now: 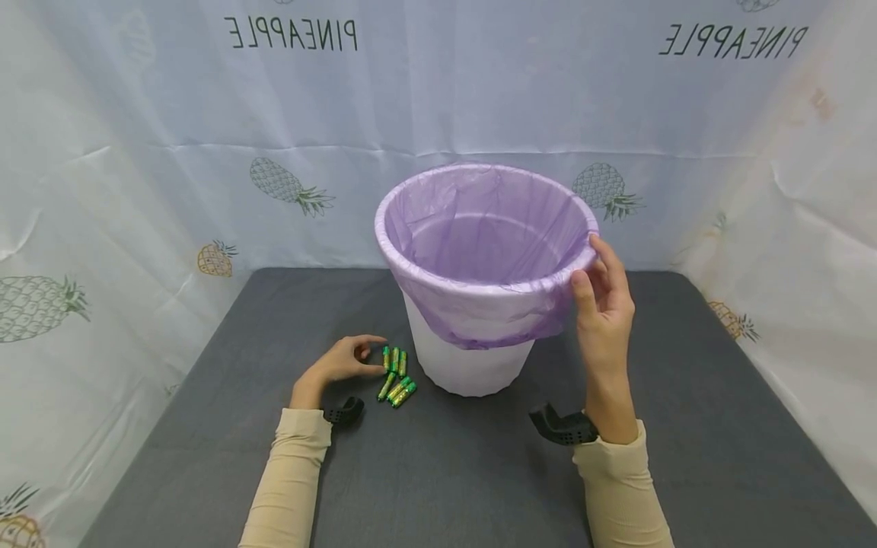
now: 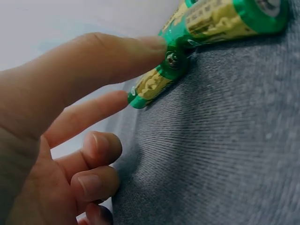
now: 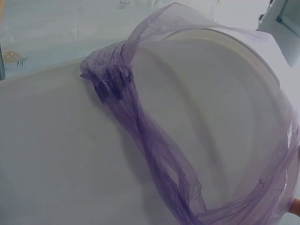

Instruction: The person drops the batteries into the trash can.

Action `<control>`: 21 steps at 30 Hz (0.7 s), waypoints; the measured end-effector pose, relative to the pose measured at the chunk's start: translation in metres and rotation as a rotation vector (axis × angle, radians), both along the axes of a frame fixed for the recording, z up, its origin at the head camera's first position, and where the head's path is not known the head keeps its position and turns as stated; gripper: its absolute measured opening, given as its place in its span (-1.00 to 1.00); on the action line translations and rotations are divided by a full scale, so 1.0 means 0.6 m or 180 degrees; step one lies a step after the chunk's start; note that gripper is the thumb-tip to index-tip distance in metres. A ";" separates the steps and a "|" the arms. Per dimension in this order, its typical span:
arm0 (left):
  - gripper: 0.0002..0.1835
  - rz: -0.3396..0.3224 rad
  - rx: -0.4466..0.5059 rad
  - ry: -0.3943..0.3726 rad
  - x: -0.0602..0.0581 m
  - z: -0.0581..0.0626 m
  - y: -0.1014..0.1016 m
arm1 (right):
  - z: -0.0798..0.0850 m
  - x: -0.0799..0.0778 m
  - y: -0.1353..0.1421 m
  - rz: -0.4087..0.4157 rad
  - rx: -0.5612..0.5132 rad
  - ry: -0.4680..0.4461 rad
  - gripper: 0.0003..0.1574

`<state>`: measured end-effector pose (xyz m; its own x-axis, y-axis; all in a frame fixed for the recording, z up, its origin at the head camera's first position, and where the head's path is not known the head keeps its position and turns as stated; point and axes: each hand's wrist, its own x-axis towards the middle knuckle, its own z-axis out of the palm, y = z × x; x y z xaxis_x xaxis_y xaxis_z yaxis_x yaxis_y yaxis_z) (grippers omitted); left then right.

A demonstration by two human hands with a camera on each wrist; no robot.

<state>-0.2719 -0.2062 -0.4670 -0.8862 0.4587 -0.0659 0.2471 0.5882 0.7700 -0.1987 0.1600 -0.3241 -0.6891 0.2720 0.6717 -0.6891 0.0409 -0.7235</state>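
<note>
A white trash can [image 1: 466,374] stands upright on the dark table, lined with a purple trash bag [image 1: 489,335] folded over its rim. At the right side of that rim my right hand [image 1: 607,316] grips the can through the bag. To the left of the can, my left hand [image 1: 346,359] has thumb and index finger at the two ends of a green and gold battery [image 2: 152,86], pinching it on the tabletop. Several more batteries [image 1: 402,393] lie close by. The right wrist view shows the can's wall and the bunched bag [image 3: 145,136]; most of that hand is outside it.
The dark grey table [image 1: 466,479] is bounded by pineapple-print curtains [image 1: 438,91] behind and on both sides. Black wrist mounts [image 1: 565,426] sit on both wrists, over beige sleeves [image 1: 620,487].
</note>
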 end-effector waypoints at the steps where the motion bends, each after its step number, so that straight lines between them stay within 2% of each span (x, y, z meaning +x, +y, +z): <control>1: -0.41 0.0003 -0.0016 0.0000 0.000 -0.001 0.001 | 0.000 0.000 0.000 -0.0004 0.0003 -0.0006 -0.39; 11: -0.40 0.0001 -0.0221 0.0146 -0.005 -0.005 0.004 | 0.001 -0.001 -0.001 -0.0026 -0.0024 0.0019 -0.38; 21: -0.43 -0.0007 -0.0229 0.0203 -0.003 -0.006 0.002 | -0.001 -0.001 -0.002 0.0025 -0.0028 0.0018 -0.40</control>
